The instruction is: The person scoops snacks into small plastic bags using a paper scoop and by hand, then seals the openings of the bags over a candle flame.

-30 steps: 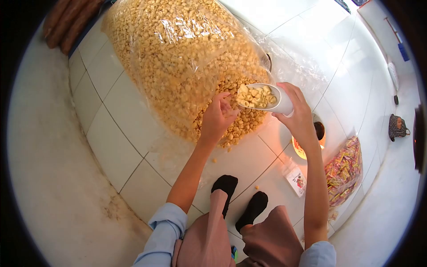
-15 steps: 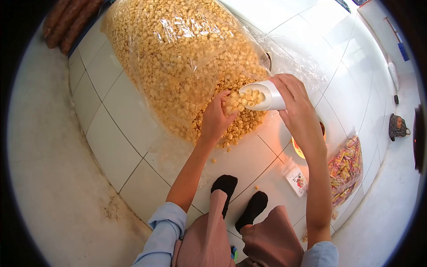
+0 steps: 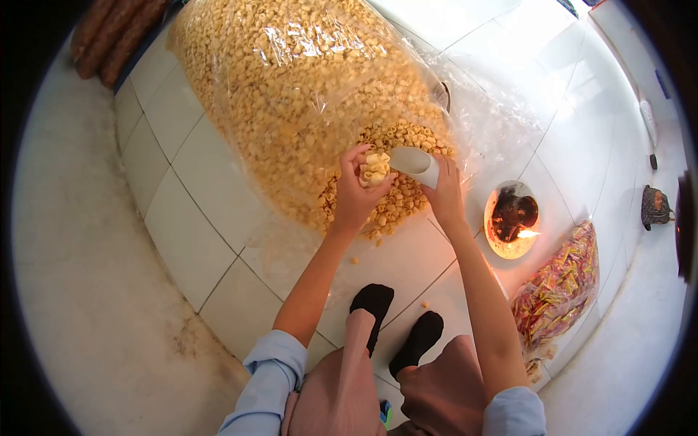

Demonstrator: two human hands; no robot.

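Large clear plastic bag fills the upper middle of the frame, packed with yellow shell-shaped pieces. Its lower right end lies open; loose shell pieces show there, near the center of the frame.

Left hand, center of frame, above the open end. Thumb and fingers curl around a small clump of pieces; whether a thin wrapper encloses the clump, cannot tell. Right hand, just right of it, grips the white scoop by its right end, fingers closed on it. Scoop mouth faces left, just beside the clump; pale inner wall visible.

Right of center: shallow round plate on the floor, dark matter in it, a small flame at its lower right. Below and right of that, a clear bag of colored packets, red and yellow.

White tiled floor under everything. 2 black socks at lower middle, 2 stray pieces nearby. 3 long brown objects at upper left. Small dark patterned bag at far right.
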